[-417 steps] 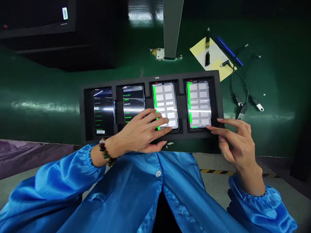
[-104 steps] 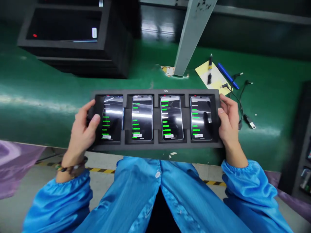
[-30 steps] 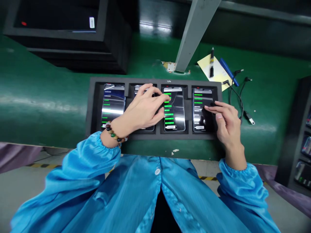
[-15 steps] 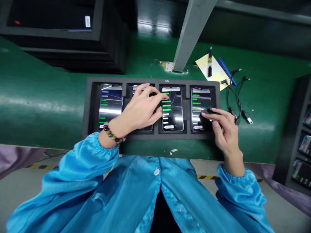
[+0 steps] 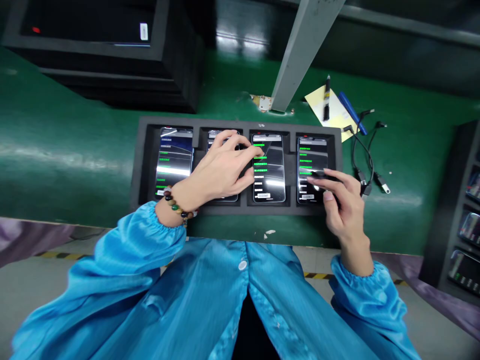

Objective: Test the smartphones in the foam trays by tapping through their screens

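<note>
Several smartphones lie face up, screens lit with lists of green and white text, in a black foam tray (image 5: 243, 210) before me. My left hand (image 5: 221, 167) spreads over the second smartphone (image 5: 225, 198) from the left and mostly hides it. Its index finger reaches the left edge of the third smartphone (image 5: 269, 170). At the rightmost smartphone (image 5: 312, 162), my right hand (image 5: 343, 197) has its fingers apart, one fingertip at the screen's middle; whether it touches the glass I cannot tell. The leftmost smartphone (image 5: 173, 160) lies left of my left hand.
Stacked black trays (image 5: 165, 65) stand at the back left. Behind the tray rises a grey metal post (image 5: 300, 55). A black pen (image 5: 327, 97) on yellow paper (image 5: 317, 100), a blue pen (image 5: 350, 112) and black cables (image 5: 369, 150) lie right. Another phone rack (image 5: 446, 210) stands far right.
My right fingertip has moved slightly left and down on the rightmost smartphone's screen. My left hand keeps its place over the tray. The whole view has shifted a little.
</note>
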Motion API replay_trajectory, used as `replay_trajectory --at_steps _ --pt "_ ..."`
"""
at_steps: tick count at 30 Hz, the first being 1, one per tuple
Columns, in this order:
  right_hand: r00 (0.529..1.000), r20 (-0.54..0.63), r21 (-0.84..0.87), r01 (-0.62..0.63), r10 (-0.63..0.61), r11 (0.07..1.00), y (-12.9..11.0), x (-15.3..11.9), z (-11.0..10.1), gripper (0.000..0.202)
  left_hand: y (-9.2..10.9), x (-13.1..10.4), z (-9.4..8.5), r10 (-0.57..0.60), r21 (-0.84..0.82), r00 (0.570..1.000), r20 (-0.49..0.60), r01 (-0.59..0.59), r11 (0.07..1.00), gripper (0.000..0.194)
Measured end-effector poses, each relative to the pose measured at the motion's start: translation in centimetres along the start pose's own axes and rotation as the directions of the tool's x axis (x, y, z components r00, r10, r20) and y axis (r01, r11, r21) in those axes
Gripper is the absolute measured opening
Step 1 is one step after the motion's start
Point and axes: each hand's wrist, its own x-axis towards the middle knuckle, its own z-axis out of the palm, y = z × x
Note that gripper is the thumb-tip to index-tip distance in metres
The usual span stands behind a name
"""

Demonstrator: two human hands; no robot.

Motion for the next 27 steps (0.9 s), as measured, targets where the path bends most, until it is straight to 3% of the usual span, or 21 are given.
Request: replay_trajectory --at_steps 4,11,17,22,27 --pt "0.999 0.030 0.010 0.045 -0.045 0.999 -1.6 1.1 0.9 0.035 0.3 -0.1 -1.1 -0.038 -0.002 0.999 -0.034 0.037 0.999 0.044" --pt "0.998 -0.065 -0.026 -0.022 0.020 0.999 -1.4 0.3 0.7 0.035 0.5 -2.7 -4.2 -0.155 0.022 0.983 -0.097 0.158 0.987 0.043" --pt "0.974 0.189 0.004 0.128 -0.126 0.992 -3.8 2.6 2.4 0.041 -0.6 -6.8 -5.5 -0.319 0.051 0.938 -0.137 0.328 0.943 0.047" --pt "0.975 0.159 0.082 0.142 -0.153 0.986 -6.5 4.1 4.5 0.043 -2.5 -11.5 -6.7 -0.475 0.084 0.860 -0.185 0.496 0.864 0.051" --pt "0.922 0.253 0.180 0.253 -0.294 0.950 -10.6 5.2 7.9 0.043 -4.3 -15.5 -6.6 -0.529 0.085 0.821 -0.213 0.555 0.827 0.052"
